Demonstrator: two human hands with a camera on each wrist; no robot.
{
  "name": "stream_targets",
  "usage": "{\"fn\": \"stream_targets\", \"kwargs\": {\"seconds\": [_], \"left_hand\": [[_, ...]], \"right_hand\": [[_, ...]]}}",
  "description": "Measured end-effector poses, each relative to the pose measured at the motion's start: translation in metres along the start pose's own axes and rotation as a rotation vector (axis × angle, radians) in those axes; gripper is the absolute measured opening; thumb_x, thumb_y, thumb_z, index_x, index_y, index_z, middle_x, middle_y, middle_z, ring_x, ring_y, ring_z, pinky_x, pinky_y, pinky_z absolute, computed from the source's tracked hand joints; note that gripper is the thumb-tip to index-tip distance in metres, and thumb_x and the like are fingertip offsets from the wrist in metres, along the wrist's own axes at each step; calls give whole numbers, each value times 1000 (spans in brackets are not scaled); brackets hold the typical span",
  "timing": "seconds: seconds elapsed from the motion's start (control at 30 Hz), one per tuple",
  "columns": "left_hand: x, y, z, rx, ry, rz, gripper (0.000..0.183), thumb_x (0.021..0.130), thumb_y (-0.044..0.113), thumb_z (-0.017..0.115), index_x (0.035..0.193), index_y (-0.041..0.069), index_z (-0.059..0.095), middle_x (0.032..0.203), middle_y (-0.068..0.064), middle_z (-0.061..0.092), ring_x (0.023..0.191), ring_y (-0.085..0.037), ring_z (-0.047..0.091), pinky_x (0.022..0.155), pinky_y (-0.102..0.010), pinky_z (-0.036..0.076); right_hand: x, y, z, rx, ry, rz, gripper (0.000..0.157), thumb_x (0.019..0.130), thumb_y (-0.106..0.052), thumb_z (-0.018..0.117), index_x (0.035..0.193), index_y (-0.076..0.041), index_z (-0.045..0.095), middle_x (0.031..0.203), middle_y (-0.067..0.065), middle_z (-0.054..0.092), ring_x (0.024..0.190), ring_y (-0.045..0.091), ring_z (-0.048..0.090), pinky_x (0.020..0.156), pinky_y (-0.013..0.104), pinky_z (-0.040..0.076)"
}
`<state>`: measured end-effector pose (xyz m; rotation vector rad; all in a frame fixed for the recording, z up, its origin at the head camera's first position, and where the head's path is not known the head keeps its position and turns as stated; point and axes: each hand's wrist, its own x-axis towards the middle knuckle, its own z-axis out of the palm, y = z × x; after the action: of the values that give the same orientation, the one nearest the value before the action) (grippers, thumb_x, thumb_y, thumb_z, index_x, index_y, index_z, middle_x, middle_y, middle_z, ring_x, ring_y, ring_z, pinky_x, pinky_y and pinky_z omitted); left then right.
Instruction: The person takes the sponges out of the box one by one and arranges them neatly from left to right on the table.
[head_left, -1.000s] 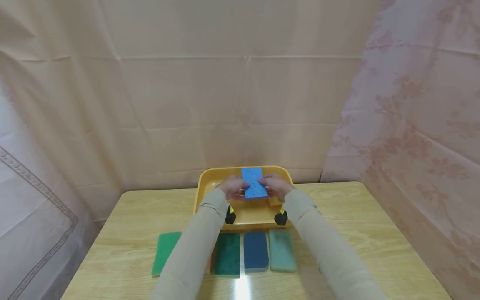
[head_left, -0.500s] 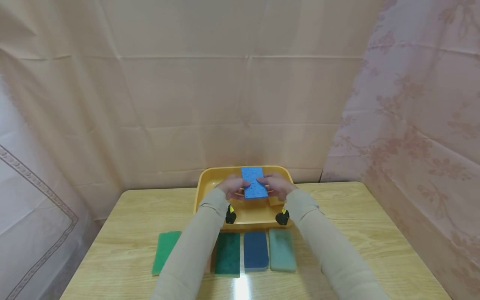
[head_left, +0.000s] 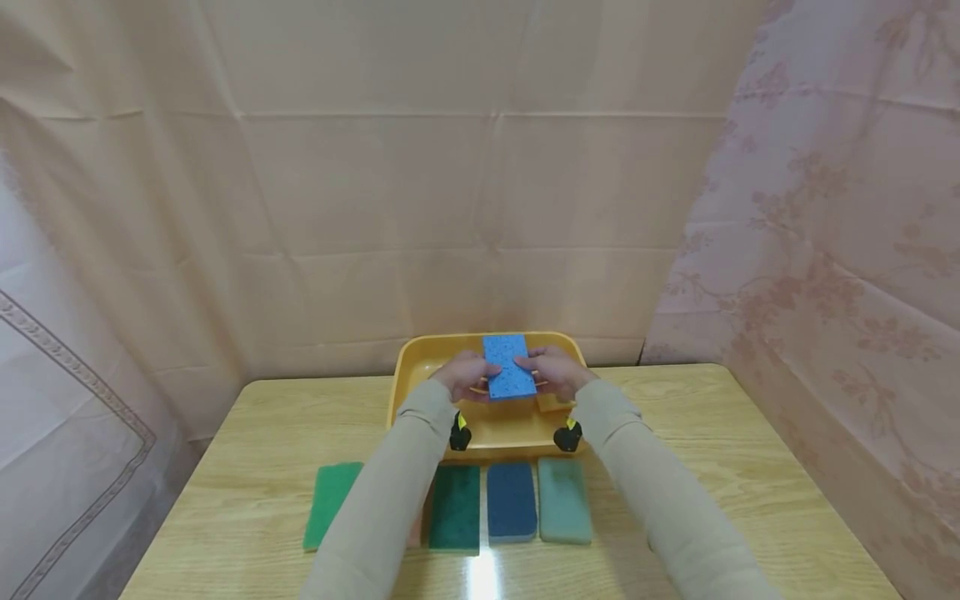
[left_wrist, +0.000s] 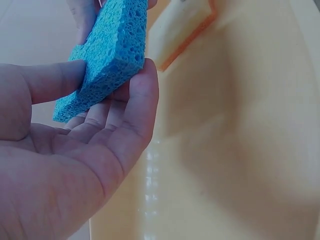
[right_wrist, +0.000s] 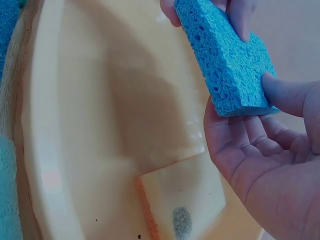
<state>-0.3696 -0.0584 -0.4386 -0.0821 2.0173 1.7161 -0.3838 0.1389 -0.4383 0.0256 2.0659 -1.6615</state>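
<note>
A bright blue porous sponge (head_left: pixel 510 385) is held up over a yellow plastic tray (head_left: pixel 495 429), tilted in the air. My left hand (head_left: pixel 465 372) pinches its left side, thumb on top and fingers curled beneath; the left wrist view shows this grip on the sponge (left_wrist: pixel 107 55) closely. On the opposite side my right hand (head_left: pixel 557 371) grips it the same way, thumb pressing the face. Inside the tray at the right lies a pale sponge (right_wrist: pixel 187 192) with an orange edge and a grey oval mark, partly hidden by my right hand in the head view.
In front of the tray, a row lies on the wooden table (head_left: pixel 315 425): a green pad (head_left: pixel 330 504), a pinkish piece (head_left: pixel 416 533) mostly behind my left sleeve, a dark green pad (head_left: pixel 456 508), a navy sponge (head_left: pixel 512 502) and a pale teal sponge (head_left: pixel 564 500). Curtains (head_left: pixel 480 183) hang behind.
Hardly anything differs. Both hands keep their hold on the blue sponge over the tray, and my right wrist has shifted very slightly to the right.
</note>
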Motion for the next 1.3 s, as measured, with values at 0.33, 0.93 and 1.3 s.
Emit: {"fn": "stream_targets", "kwargs": {"seconds": [0.33, 0.93, 1.3], "left_hand": [[-5, 3, 3, 0, -45, 19, 35, 105, 16, 57, 133, -4, 54, 112, -15, 68, 98, -28, 66, 88, -44, 58], [-14, 9, 20, 38, -60, 79, 37, 106, 17, 55, 135, -6, 51, 112, -17, 66, 98, -30, 68, 88, -45, 58], [-22, 16, 28, 66, -1, 103, 53, 105, 22, 58, 147, -4, 41, 121, -18, 62, 104, -32, 67, 90, -45, 57]], "right_hand": [[-9, -2, -8, -11, -40, -25, 47, 107, -23, 55, 143, 6, 47, 121, 17, 65, 102, 26, 66, 87, 37, 57], [-25, 5, -19, -33, -25, -89, 50, 107, -24, 53, 146, 4, 41, 123, 19, 64, 102, 26, 66, 99, 49, 51], [-38, 4, -21, 5, 13, -141, 50, 107, -24, 54, 146, 4, 40, 120, 17, 64, 99, 22, 66, 87, 39, 57]]}}
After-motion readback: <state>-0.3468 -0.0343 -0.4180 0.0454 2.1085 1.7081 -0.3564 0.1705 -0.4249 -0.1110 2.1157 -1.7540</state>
